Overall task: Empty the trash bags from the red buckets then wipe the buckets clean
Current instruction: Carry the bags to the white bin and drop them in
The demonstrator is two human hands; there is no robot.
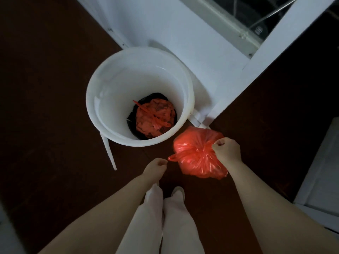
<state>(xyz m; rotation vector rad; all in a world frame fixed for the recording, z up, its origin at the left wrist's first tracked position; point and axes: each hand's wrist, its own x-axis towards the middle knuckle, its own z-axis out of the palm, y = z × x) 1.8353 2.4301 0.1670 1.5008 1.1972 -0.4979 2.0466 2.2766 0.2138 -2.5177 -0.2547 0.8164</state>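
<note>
Red trash bag [199,153]: right hand [227,150] grips its gathered neck; left hand [157,166] pinches its handle loop. 1 more red bag [155,119] lies in white bucket [110,85].

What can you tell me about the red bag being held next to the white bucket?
The red bag is thin, glossy, crinkled plastic, see-through enough to glow orange-red. It bulges as if full, and its top is gathered into a bunch. The right hand grips that gathered neck, holding it up above the dark floor, just right of the white bucket and apart from it. One handle loop sticks out to the left toward the left hand, whose fingers are curled; whether they pinch the loop is unclear.
</note>
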